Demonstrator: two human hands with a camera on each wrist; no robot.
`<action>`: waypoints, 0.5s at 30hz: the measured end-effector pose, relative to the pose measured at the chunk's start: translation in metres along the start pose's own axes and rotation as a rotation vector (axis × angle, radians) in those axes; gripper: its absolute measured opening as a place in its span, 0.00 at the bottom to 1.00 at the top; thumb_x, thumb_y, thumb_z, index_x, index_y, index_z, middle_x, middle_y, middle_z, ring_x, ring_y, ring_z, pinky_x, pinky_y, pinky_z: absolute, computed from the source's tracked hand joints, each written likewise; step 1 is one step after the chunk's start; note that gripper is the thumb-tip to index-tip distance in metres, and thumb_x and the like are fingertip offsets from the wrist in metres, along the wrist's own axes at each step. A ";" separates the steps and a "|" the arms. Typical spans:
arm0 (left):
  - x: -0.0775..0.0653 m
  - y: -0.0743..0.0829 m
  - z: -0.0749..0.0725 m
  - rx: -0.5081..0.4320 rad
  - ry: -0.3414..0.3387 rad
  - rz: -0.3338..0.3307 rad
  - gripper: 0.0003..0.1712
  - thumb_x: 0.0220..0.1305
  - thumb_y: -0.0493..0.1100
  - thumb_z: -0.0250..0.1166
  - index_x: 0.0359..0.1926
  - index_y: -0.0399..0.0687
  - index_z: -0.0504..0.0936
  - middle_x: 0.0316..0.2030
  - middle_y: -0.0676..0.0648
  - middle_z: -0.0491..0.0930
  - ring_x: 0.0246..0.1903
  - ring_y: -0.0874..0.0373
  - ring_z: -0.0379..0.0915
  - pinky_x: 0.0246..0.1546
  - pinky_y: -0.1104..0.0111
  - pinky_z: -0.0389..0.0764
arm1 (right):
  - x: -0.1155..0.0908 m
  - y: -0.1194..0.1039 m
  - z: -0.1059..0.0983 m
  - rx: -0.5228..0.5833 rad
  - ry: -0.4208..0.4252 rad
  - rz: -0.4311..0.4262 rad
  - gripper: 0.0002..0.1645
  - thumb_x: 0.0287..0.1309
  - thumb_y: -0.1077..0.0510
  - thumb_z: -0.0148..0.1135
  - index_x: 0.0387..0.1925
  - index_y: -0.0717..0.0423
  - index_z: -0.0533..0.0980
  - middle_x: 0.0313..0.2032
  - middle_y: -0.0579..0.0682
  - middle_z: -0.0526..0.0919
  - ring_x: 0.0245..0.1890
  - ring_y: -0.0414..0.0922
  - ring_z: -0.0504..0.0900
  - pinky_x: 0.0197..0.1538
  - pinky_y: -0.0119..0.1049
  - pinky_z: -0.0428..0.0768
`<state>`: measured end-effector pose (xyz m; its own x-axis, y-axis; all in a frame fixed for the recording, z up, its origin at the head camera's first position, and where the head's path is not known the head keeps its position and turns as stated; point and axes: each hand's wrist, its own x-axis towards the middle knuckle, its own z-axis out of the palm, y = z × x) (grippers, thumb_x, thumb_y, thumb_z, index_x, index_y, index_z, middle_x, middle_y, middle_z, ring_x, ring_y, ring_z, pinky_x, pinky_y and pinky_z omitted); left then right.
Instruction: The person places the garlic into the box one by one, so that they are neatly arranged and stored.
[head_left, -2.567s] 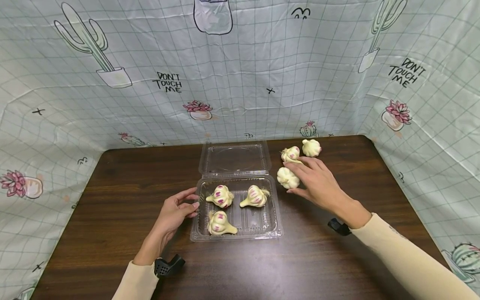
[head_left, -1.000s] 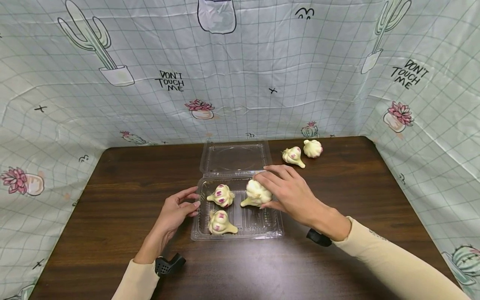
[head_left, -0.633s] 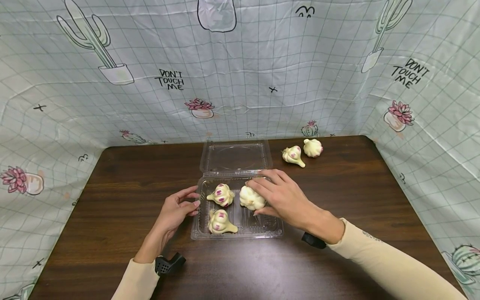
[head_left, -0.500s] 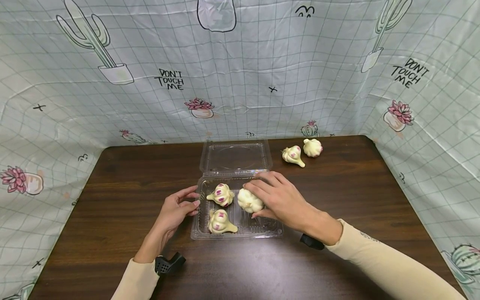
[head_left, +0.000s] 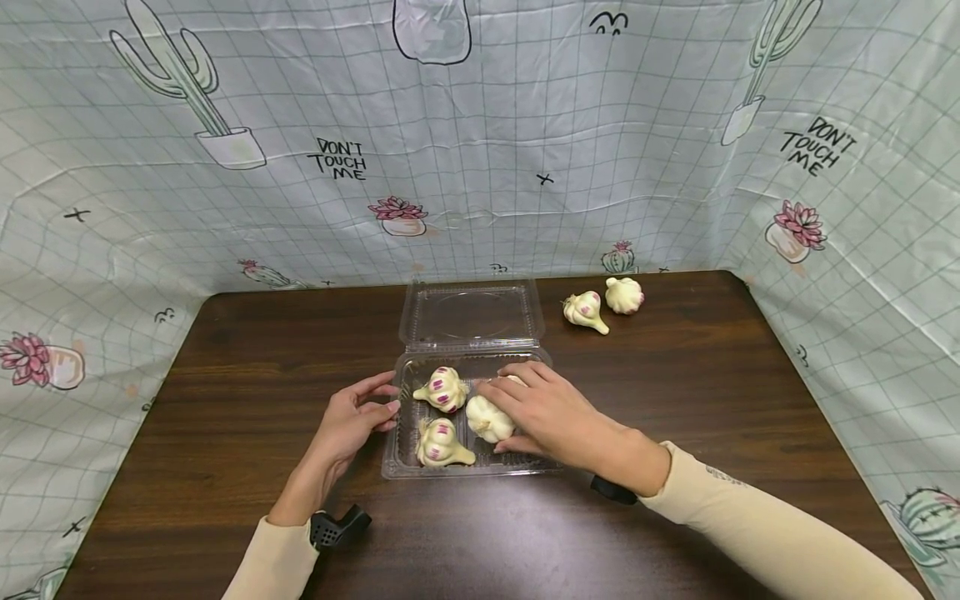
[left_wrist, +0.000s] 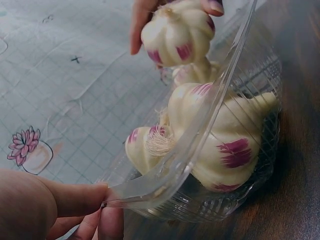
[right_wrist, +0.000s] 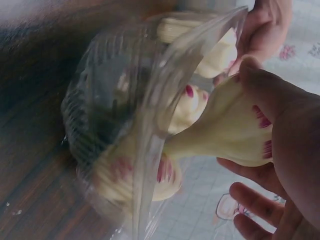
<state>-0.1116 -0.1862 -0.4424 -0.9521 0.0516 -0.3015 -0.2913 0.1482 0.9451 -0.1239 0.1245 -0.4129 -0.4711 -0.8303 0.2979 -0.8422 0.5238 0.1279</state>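
My right hand [head_left: 543, 417] grips a garlic bulb [head_left: 489, 419] by its sides, over the right half of a clear plastic clamshell container [head_left: 517, 473]. In the right wrist view that bulb's stem points down past the container's rim. Thumb and fingers of my left hand [head_left: 351, 427] pinch the container's left rim, seen close in the left wrist view. Inside at the left lie two bulbs with purple marks, a rear garlic bulb [head_left: 442, 390] and a front garlic bulb [head_left: 441, 444]. Another bulb inside at the right is mostly hidden behind my right hand.
The container's lid [head_left: 472, 315] lies folded back toward the patterned curtain [head_left: 480, 167]. Right of the lid, a garlic bulb [head_left: 585, 311] and a second garlic bulb [head_left: 624, 296] rest on the dark wooden table [head_left: 300, 333].
My right hand has picked up a garlic bulb from the table right of the container and carried it left over the container, then slightly toward the front. The left hand stays at the rim.
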 end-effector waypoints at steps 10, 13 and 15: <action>0.000 0.000 0.000 -0.003 -0.003 0.003 0.31 0.75 0.27 0.61 0.76 0.32 0.68 0.62 0.29 0.74 0.37 0.65 0.82 0.38 0.76 0.86 | 0.007 -0.009 0.003 0.018 -0.074 0.048 0.47 0.59 0.30 0.72 0.67 0.59 0.75 0.56 0.51 0.86 0.60 0.52 0.80 0.66 0.46 0.77; 0.000 0.000 0.000 -0.005 -0.003 0.001 0.31 0.75 0.27 0.61 0.76 0.32 0.68 0.62 0.30 0.74 0.37 0.65 0.82 0.37 0.76 0.86 | 0.009 -0.010 0.004 0.007 -0.095 0.055 0.47 0.60 0.30 0.71 0.66 0.59 0.76 0.57 0.52 0.85 0.61 0.53 0.79 0.67 0.47 0.76; 0.000 0.000 0.000 -0.005 -0.002 0.000 0.31 0.75 0.27 0.61 0.76 0.32 0.68 0.62 0.30 0.74 0.37 0.65 0.82 0.37 0.76 0.86 | 0.010 -0.010 0.006 -0.007 -0.099 0.055 0.47 0.60 0.29 0.70 0.66 0.59 0.76 0.58 0.52 0.84 0.62 0.54 0.79 0.67 0.47 0.76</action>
<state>-0.1116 -0.1860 -0.4423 -0.9518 0.0534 -0.3019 -0.2919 0.1430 0.9457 -0.1212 0.1100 -0.4169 -0.5402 -0.8151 0.2094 -0.8128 0.5698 0.1210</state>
